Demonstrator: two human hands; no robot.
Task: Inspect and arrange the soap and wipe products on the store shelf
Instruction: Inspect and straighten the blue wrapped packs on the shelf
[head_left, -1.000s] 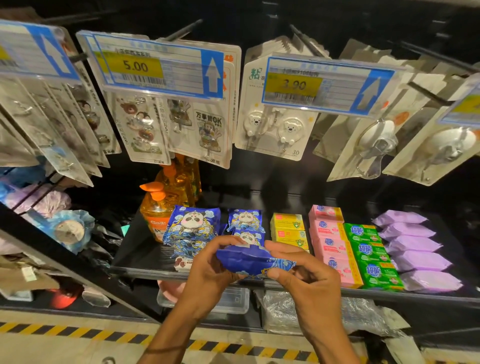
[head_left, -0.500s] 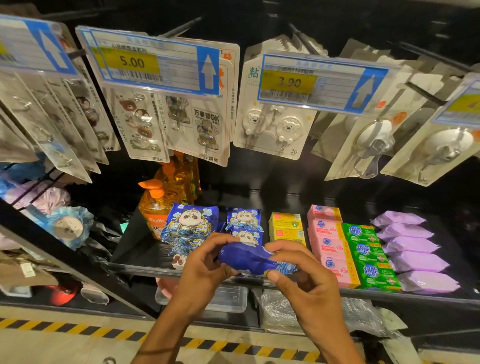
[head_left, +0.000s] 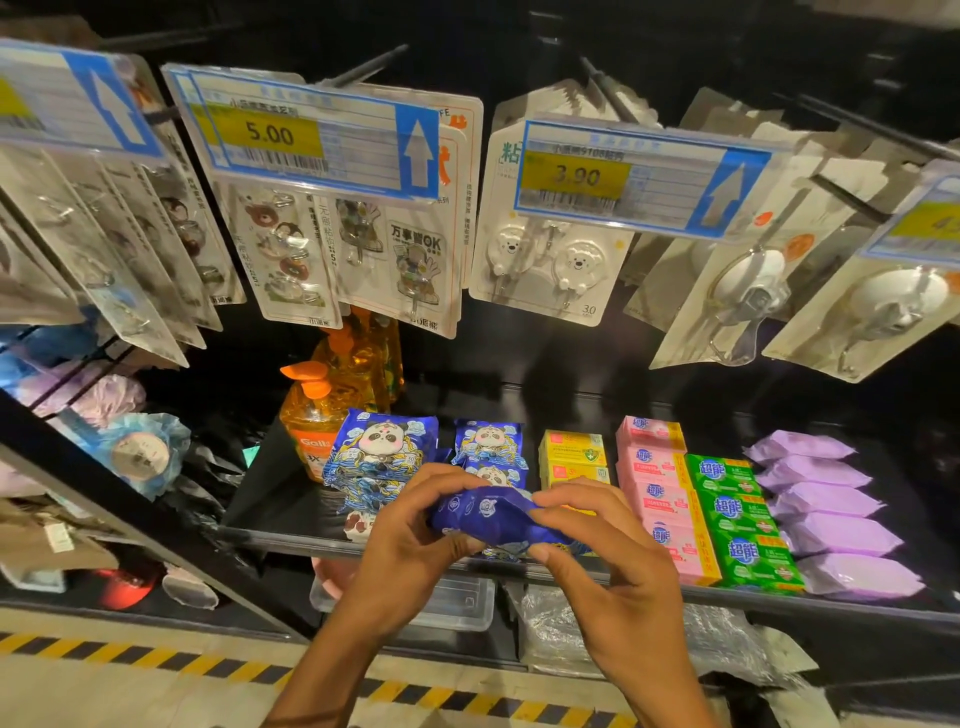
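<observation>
A small blue wipe pack (head_left: 491, 519) is held just above the front edge of the black shelf (head_left: 291, 535), its back side turned up. My left hand (head_left: 415, 530) pinches its left end and my right hand (head_left: 597, 540) pinches its right end. Behind it stand blue panda-print wipe packs (head_left: 382, 449) and a second panda row (head_left: 488, 441). To the right lie yellow soap boxes (head_left: 571, 449), pink soap bars (head_left: 654, 483), green soap bars (head_left: 737, 519) and lilac wipe packs (head_left: 826, 504).
Orange hand-soap pump bottles (head_left: 322, 410) stand at the shelf's back left. Carded adhesive hooks (head_left: 545, 260) and price tags (head_left: 311, 135) hang on pegs overhead. A clear plastic box (head_left: 457, 603) sits on the lower level, above a floor with yellow-black tape (head_left: 156, 660).
Both hands have rolled the blue pack, turning it from lying flat to a tilted, back-up position, and lifted it slightly. The shelf products have not moved.
</observation>
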